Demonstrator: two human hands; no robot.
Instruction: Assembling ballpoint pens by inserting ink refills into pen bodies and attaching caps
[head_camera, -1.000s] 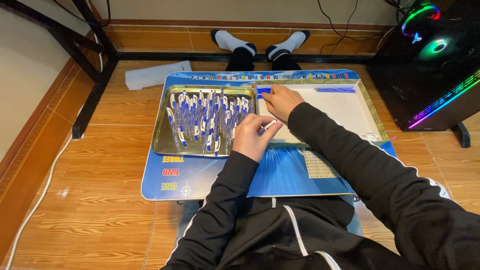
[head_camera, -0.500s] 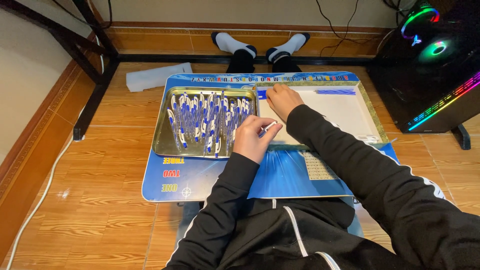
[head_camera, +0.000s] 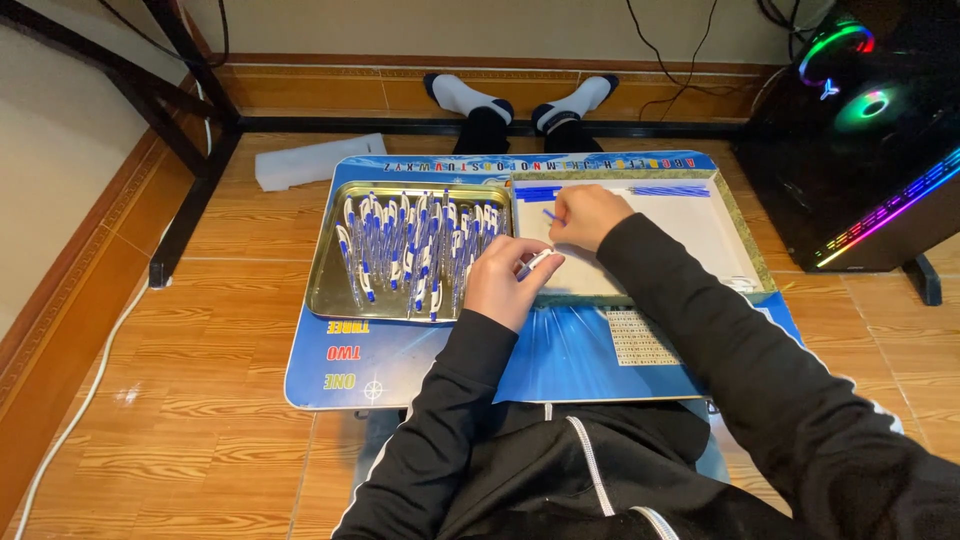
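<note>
While the left hand (head_camera: 503, 285) grips a white plastic pen barrel (head_camera: 535, 262), the right hand (head_camera: 587, 215) pinches a thin blue refill (head_camera: 553, 215).

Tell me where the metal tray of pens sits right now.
In the head view, the metal tray of blue and white pens lies on the blue lap board, left of the white box, by the left hand.

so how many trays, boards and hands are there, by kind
metal tray holding white and blue pens: 1
pale shallow box tray: 1
blue lap board: 1
hands: 2, the left hand holding a white pen barrel, the right hand pinching a thin blue piece
total: 5
</note>
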